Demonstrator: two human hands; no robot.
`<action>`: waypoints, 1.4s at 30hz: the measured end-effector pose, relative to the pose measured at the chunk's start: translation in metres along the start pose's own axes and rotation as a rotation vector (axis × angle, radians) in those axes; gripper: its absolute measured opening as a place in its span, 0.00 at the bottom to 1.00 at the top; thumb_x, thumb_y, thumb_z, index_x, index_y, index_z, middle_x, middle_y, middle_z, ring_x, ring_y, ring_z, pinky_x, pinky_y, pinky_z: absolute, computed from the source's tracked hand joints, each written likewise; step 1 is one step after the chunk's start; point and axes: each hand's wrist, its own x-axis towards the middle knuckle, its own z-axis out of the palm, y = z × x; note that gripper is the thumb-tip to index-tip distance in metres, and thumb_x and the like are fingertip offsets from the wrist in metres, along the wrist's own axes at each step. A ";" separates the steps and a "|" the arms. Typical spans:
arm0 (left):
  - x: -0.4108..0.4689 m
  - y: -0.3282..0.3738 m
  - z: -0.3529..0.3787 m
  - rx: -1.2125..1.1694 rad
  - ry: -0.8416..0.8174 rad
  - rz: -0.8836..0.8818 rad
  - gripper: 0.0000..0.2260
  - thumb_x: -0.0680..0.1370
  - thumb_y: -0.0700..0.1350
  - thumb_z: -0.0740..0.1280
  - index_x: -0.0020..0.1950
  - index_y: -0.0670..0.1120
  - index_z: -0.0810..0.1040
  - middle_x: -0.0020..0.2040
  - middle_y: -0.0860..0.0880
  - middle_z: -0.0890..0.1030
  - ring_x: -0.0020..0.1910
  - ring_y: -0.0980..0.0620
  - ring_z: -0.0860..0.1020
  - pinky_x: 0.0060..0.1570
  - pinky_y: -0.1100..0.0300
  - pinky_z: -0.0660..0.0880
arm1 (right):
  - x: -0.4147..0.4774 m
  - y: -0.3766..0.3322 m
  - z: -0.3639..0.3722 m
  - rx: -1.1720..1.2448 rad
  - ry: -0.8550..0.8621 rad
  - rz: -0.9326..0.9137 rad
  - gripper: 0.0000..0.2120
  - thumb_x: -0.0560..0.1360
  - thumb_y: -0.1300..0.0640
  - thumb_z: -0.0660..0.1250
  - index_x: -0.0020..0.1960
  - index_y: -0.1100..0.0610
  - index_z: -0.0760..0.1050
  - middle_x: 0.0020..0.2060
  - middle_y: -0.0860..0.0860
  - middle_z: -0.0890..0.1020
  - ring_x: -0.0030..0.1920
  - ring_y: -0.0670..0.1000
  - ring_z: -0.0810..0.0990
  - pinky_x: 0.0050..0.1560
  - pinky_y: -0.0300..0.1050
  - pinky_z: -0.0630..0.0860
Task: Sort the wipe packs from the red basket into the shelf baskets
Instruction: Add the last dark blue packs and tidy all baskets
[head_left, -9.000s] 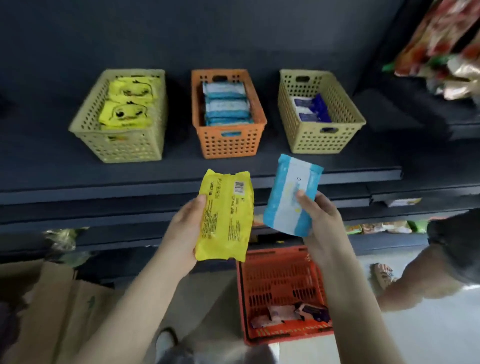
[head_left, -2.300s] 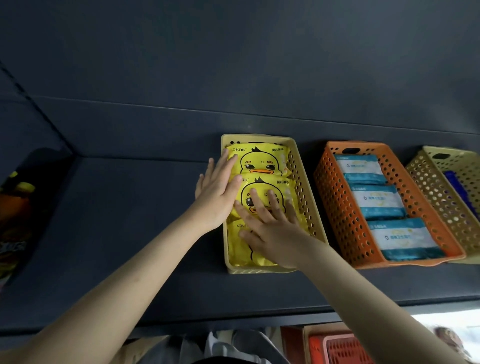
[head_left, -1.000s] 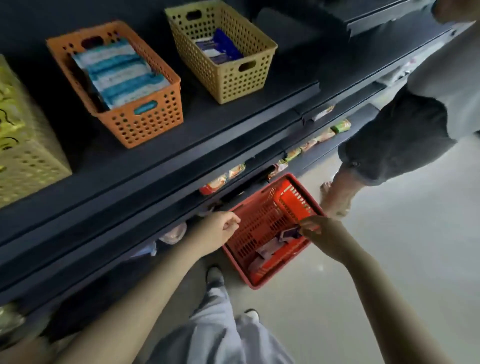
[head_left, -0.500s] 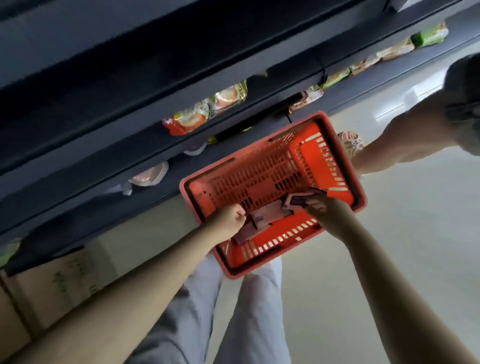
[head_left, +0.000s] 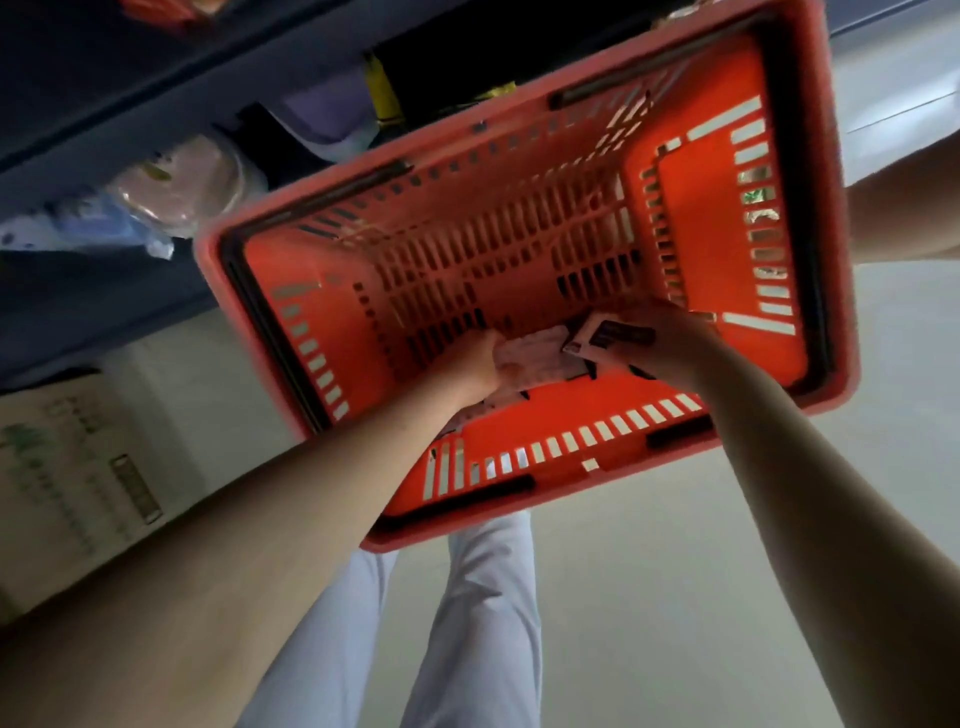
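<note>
Both hands are deep in the red basket (head_left: 701, 218) now, where a second ago they were only reaching in. The left hand (head_left: 467, 364) curls round a pale wipe pack (head_left: 540, 356). The right hand (head_left: 670, 343) grips a dark-labelled pack (head_left: 608, 332) just beside it, against the near wall. Few packs left, by the look of it, and the shelf baskets are out of view.

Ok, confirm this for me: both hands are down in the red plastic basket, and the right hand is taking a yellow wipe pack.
Not quite. The head view shows the left hand and the right hand down in the red plastic basket, but the right hand's fingers hold a dark purple-and-white wipe pack, not a yellow one.
</note>
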 end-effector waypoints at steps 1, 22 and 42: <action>0.001 -0.002 0.003 -0.011 0.012 0.008 0.19 0.76 0.51 0.69 0.64 0.46 0.73 0.62 0.47 0.77 0.59 0.47 0.77 0.56 0.53 0.74 | 0.004 0.002 0.001 -0.010 0.002 0.002 0.24 0.76 0.50 0.68 0.70 0.46 0.68 0.60 0.54 0.77 0.52 0.54 0.77 0.44 0.45 0.76; -0.095 0.038 -0.076 -0.579 0.102 -0.007 0.19 0.74 0.40 0.72 0.62 0.42 0.72 0.56 0.48 0.80 0.51 0.51 0.79 0.47 0.61 0.78 | -0.091 -0.042 -0.075 0.608 0.296 0.118 0.15 0.70 0.59 0.74 0.56 0.56 0.78 0.50 0.56 0.83 0.45 0.55 0.81 0.41 0.47 0.78; -0.531 0.044 -0.283 -1.217 0.499 0.492 0.22 0.73 0.56 0.71 0.63 0.57 0.68 0.53 0.54 0.76 0.45 0.55 0.76 0.40 0.59 0.72 | -0.436 -0.334 -0.172 0.897 0.492 -0.620 0.06 0.78 0.57 0.65 0.54 0.48 0.76 0.45 0.51 0.85 0.46 0.56 0.85 0.50 0.60 0.80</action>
